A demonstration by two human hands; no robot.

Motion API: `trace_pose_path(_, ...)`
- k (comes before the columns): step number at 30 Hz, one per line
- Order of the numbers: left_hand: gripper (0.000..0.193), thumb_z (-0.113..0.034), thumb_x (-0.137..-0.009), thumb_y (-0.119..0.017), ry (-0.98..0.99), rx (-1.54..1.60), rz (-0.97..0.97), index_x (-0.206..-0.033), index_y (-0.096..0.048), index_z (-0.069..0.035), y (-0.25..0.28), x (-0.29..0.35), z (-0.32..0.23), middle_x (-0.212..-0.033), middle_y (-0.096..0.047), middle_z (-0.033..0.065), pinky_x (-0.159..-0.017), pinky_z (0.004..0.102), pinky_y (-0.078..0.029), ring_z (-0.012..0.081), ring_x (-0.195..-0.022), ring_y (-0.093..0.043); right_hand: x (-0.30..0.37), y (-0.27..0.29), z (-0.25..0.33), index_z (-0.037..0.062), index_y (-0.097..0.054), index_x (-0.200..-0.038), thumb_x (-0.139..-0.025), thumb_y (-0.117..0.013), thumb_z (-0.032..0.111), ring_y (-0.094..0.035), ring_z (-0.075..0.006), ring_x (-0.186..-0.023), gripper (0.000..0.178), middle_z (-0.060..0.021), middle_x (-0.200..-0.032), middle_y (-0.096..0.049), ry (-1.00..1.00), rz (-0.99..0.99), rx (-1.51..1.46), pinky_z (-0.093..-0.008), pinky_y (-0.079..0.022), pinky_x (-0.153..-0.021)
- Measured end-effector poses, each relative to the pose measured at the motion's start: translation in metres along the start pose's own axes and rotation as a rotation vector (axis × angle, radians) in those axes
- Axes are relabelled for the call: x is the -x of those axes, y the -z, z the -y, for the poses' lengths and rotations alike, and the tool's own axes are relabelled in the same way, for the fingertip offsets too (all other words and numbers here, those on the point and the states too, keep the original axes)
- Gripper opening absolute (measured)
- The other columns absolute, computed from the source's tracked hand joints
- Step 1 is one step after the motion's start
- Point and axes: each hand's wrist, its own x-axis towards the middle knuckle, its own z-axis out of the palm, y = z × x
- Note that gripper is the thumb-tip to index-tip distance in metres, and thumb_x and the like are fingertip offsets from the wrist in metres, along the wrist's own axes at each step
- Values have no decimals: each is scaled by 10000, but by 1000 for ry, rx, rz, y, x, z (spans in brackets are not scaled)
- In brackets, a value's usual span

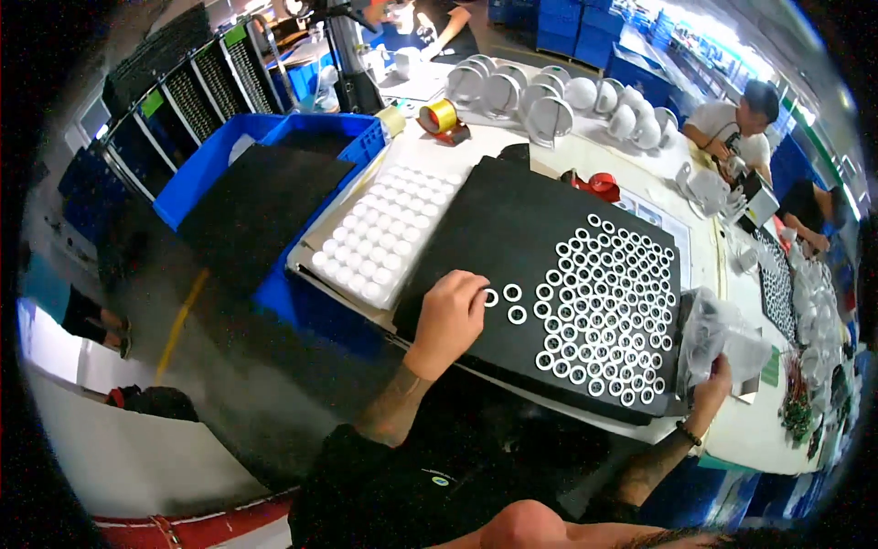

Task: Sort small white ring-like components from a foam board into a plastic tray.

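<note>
A black foam sheet (476, 224) lies before me, its right half covered with many white rings (608, 302) with dark centres. My left hand (451, 316) is over the sheet's left part, fingers pinched together at a white ring (491, 297). Two more loose rings (514, 304) lie just right of those fingertips. Beside the sheet's right edge, my right hand (712, 389) is closed on the near side of a clear plastic bag (709, 331). What the bag contains is hard to make out.
Left of the sheet stands a tray of white round caps (375, 242), with a blue crate (274, 128) beyond. Yellow tape (439, 116) and a red tape dispenser (599, 186) sit behind, near white round housings (549, 114). Co-workers (741, 128) sit at the far right.
</note>
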Motion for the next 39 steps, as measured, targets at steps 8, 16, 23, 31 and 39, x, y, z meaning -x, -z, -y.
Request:
trace_pose_path(8, 308, -275, -910, -750, -182, -140, 150, -1102, -733, -35, 7, 29, -21, -1281, -662, 100, -995, 453, -444, 282, -1246, -561, -3, -11, 67, -62, -645, -1214, -770, -634, -35, -637, -417, -986, 446, -225, -1067, -614, 244, 206, 248, -423, -528, -907)
trace_pose_path(16, 170, -149, -882, -764, -124, -110, -68, -982, -732, -15, 55, -18, 18, -1029, -731, 166, -924, 462, -522, 379, -1003, -666, 10, -6, 70, -11, -728, -1120, -856, -798, 96, -668, -269, -901, 293, -123, -1022, -716, 246, -116, 279, -373, -524, -812)
trace_pose_path(23, 209, -157, -924, -691, 45, -263, 47, -1062, -750, -12, 77, -92, 127, -1052, -712, 195, -913, 486, -523, 393, -1046, -654, 53, -1, 145, -59, -691, -1161, -1016, -717, 124, -664, -156, -986, 236, -95, -1107, -710, -210, -538, -307, -284, -551, -888)
trace_pose_path(31, 104, -116, -882, -635, -151, -562, 141, -845, -704, -48, 15, -142, 147, -915, -633, 172, -784, 518, -539, 382, -922, -648, 147, -48, 286, 6, -698, -1055, -914, -660, -40, -562, -175, -883, 153, -58, -946, -627, 133, 43, -515, -309, -468, -791)
trace_pose_path(39, 173, -175, -890, -690, -34, -393, 296, -929, -689, -7, -1, -179, 185, -934, -677, 234, -823, 524, -532, 435, -915, -657, 182, -60, 347, 68, -802, -1063, -834, -857, 47, -640, -182, -757, 236, -75, -891, -681, 192, 514, -848, -280, -519, -643)
